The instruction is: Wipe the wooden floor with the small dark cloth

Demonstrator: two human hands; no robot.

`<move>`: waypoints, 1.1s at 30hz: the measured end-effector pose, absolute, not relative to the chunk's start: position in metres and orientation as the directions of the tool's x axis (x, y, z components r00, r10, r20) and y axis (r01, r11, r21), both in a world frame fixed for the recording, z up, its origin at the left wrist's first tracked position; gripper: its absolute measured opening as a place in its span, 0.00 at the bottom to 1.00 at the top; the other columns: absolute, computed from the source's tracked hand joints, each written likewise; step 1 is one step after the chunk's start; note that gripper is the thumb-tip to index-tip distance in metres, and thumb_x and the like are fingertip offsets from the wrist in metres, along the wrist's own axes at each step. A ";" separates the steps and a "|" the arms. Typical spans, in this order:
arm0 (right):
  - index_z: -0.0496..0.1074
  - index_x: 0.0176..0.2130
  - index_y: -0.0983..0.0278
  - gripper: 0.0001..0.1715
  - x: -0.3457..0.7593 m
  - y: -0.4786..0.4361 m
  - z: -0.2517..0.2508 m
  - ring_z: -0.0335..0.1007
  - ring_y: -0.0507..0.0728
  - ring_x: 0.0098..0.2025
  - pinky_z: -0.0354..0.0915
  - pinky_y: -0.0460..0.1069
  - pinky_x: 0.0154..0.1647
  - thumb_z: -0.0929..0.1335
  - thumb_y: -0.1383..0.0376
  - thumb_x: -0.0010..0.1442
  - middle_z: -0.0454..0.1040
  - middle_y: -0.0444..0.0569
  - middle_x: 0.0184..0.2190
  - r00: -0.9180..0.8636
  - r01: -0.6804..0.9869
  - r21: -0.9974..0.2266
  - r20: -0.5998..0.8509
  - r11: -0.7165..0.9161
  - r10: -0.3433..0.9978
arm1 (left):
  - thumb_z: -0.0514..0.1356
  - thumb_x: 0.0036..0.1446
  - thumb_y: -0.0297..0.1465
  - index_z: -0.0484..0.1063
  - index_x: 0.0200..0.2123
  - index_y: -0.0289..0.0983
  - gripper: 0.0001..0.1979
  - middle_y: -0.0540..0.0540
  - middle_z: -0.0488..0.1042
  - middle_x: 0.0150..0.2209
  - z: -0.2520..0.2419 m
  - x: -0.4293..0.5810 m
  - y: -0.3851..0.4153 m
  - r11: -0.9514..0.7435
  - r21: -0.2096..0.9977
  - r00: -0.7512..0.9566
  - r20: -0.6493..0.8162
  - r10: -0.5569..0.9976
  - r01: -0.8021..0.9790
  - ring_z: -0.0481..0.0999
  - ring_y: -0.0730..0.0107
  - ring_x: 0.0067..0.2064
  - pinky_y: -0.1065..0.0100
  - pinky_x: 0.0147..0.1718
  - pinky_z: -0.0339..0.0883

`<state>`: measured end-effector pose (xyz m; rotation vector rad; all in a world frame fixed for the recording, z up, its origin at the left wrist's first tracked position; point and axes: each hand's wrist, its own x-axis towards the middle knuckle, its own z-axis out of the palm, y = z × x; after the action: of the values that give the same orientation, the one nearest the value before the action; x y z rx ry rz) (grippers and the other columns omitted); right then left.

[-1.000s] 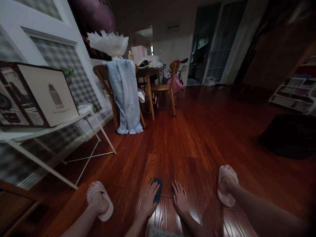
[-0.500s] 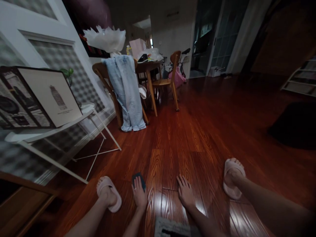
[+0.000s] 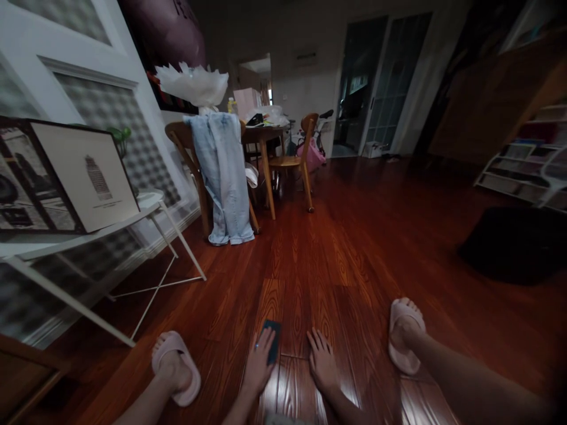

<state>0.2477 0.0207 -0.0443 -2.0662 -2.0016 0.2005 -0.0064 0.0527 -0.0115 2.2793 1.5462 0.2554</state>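
Observation:
My left hand point(image 3: 257, 367) lies flat on the red wooden floor point(image 3: 354, 254), fingers stretched over a small dark rectangular pad point(image 3: 271, 348) that it presses down. Just to its right, my right hand point(image 3: 323, 367) rests palm down on the bare boards with fingers spread, holding nothing. Both hands sit between my legs. My feet wear pale pink slippers, the left slipper point(image 3: 177, 375) beside my left hand and the right slipper point(image 3: 405, 336) further right.
A white folding table point(image 3: 88, 236) with a framed print point(image 3: 80, 174) stands at the left wall. Farther back are wooden chairs, one draped with jeans point(image 3: 224, 177), and a dining table point(image 3: 263, 133). A dark cushion point(image 3: 514, 245) lies right, near a low shelf point(image 3: 522, 171).
My left hand slid the dark pad left across the boards, then back right to near my right hand. The right hand stayed planted. The view swung slightly.

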 end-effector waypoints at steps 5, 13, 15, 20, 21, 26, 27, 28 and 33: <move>0.60 0.69 0.62 0.38 0.247 0.020 -0.036 0.46 0.60 0.74 0.46 0.59 0.72 0.56 0.70 0.62 0.56 0.48 0.72 0.030 0.958 -0.286 0.052 -0.014 0.998 | 0.46 0.63 0.28 0.48 0.72 0.39 0.34 0.39 0.62 0.69 -0.018 -0.106 0.069 0.146 0.331 -0.230 0.232 0.945 0.932 0.57 0.59 0.72 0.45 0.70 0.51; 0.60 0.69 0.62 0.38 0.245 0.020 -0.037 0.46 0.60 0.74 0.45 0.60 0.72 0.56 0.69 0.62 0.56 0.49 0.72 0.046 0.959 -0.284 0.064 -0.026 0.997 | 0.46 0.65 0.32 0.41 0.73 0.37 0.34 0.36 0.55 0.72 -0.038 -0.044 0.040 0.163 0.310 -0.239 0.222 0.945 0.937 0.50 0.54 0.74 0.41 0.70 0.47; 0.60 0.69 0.62 0.37 0.245 0.020 -0.039 0.45 0.60 0.74 0.45 0.60 0.72 0.55 0.69 0.62 0.56 0.48 0.72 0.050 0.958 -0.284 0.079 -0.025 0.996 | 0.51 0.63 0.35 0.44 0.73 0.41 0.36 0.39 0.49 0.74 -0.046 -0.005 0.032 -0.052 0.330 0.024 0.088 0.996 0.943 0.45 0.52 0.75 0.42 0.71 0.44; 0.61 0.68 0.62 0.37 0.246 0.020 -0.044 0.47 0.60 0.73 0.46 0.59 0.72 0.56 0.69 0.62 0.57 0.48 0.71 0.044 0.957 -0.291 0.086 -0.017 0.995 | 0.60 0.62 0.44 0.67 0.60 0.45 0.24 0.42 0.66 0.65 -0.058 0.051 0.031 -0.323 0.399 0.357 -0.012 0.934 0.858 0.68 0.55 0.62 0.45 0.61 0.66; 0.61 0.68 0.61 0.37 0.247 0.020 -0.045 0.47 0.60 0.73 0.47 0.59 0.72 0.56 0.69 0.62 0.57 0.48 0.71 0.045 0.956 -0.291 0.088 -0.017 0.995 | 0.60 0.62 0.44 0.69 0.57 0.44 0.22 0.42 0.68 0.62 -0.058 0.055 0.034 -0.338 0.403 0.373 -0.008 0.928 0.850 0.71 0.58 0.59 0.47 0.58 0.69; 0.60 0.69 0.60 0.38 0.249 0.023 -0.051 0.46 0.60 0.74 0.45 0.60 0.73 0.56 0.70 0.61 0.55 0.45 0.72 0.053 0.958 -0.283 0.065 -0.032 0.996 | 0.60 0.62 0.46 0.64 0.63 0.43 0.29 0.41 0.61 0.69 -0.053 0.015 0.060 -0.320 0.385 0.338 0.021 0.941 0.866 0.62 0.50 0.67 0.38 0.66 0.56; 0.59 0.69 0.60 0.39 0.249 0.023 -0.051 0.46 0.60 0.74 0.45 0.60 0.73 0.56 0.70 0.61 0.55 0.45 0.72 0.052 0.958 -0.285 0.060 -0.033 0.997 | 0.60 0.61 0.47 0.62 0.65 0.43 0.31 0.41 0.57 0.71 -0.049 -0.008 0.065 -0.270 0.369 0.277 0.035 0.960 0.889 0.57 0.48 0.70 0.36 0.68 0.49; 0.59 0.69 0.59 0.39 0.249 0.023 -0.052 0.46 0.60 0.74 0.44 0.60 0.74 0.56 0.70 0.61 0.55 0.45 0.72 0.050 0.957 -0.288 0.060 -0.030 0.997 | 0.60 0.61 0.47 0.61 0.66 0.43 0.33 0.41 0.56 0.71 -0.044 -0.035 0.070 -0.184 0.342 0.170 0.070 0.983 0.922 0.54 0.47 0.71 0.35 0.68 0.46; 0.59 0.70 0.60 0.38 0.250 0.023 -0.054 0.44 0.60 0.74 0.44 0.61 0.73 0.56 0.69 0.62 0.54 0.47 0.72 0.046 0.952 -0.306 0.076 -0.021 0.996 | 0.61 0.58 0.46 0.65 0.63 0.49 0.30 0.43 0.63 0.68 -0.002 -0.185 0.091 0.192 0.267 -0.242 0.170 0.955 0.944 0.54 0.45 0.71 0.37 0.64 0.55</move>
<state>0.2496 0.0231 -0.0538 -2.0533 -1.9838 0.2312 -0.1849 0.0906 -0.0022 1.9127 2.3982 0.4953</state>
